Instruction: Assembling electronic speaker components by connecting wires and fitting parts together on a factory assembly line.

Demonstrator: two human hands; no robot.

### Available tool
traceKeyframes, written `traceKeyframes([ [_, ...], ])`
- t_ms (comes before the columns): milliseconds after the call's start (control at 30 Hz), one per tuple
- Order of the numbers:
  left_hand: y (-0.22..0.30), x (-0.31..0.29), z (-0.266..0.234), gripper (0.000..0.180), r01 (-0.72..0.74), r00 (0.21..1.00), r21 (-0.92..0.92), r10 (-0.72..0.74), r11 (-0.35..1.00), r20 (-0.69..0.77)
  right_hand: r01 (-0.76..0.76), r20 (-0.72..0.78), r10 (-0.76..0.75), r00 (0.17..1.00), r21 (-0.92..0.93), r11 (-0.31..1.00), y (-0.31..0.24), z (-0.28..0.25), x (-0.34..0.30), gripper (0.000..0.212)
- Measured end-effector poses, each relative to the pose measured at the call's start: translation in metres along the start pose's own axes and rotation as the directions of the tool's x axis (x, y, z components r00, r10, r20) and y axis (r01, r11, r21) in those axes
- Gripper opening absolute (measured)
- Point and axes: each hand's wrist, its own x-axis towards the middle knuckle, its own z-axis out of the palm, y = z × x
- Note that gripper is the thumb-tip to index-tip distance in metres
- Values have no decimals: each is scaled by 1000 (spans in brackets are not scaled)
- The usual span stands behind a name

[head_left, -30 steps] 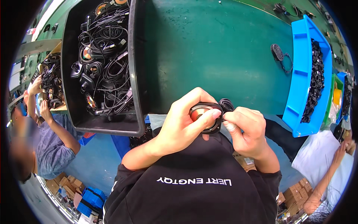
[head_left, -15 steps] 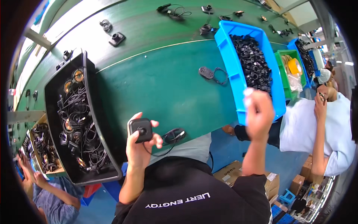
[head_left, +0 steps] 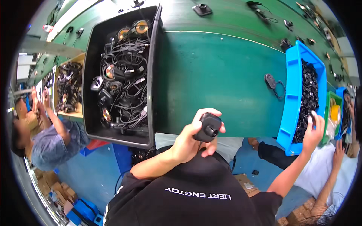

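Note:
My left hand (head_left: 184,142) is closed around a small black square camera (head_left: 208,127) with a round protruding lens, held up over the near edge of the green table. Out to the right, my right hand (head_left: 313,135) reaches over the blue bin (head_left: 291,124). Its fingers are pinched at the heap of small black clip-like parts (head_left: 310,81); what lies between the fingertips is too small to make out. Left of my left hand stands a large black bin (head_left: 151,94) with cabled cameras and coiled black cables (head_left: 130,83).
A small black oval piece with a cord loop (head_left: 270,81) lies beside the blue bin. Beyond the mat sits another black camera (head_left: 202,9). A green bin (head_left: 323,140) with yellow tape adjoins the blue one. Co-workers (head_left: 60,145) sit at left and right.
The view has swung left, so the bins appear farther right. My right hand has gone from above the blue bin's near end to its parts. The camera in my left hand has tilted.

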Motion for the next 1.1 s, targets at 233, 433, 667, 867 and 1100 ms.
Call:
traceKeyframes([
  [233,-15,-7,10,53,-78,996,348,89,934,-16,40,212,-313,926,769,637,-216,38,-60,31],
  [433,-13,-15,6,54,-122,992,340,123,933,19,-18,171,-345,923,914,405,-214,60,-83,32],
  [667,-10,-19,0,54,-68,997,314,55,947,52,-128,292,-379,878,906,403,-213,49,-77,32],
  [867,-9,-20,-4,54,-103,994,527,61,843,96,36,312,-429,848,773,633,-208,38,-68,33],
  [1100,-13,-23,0,52,5,997,550,-47,835,62,-67,326,-323,888,788,612,-193,36,-70,44],
])
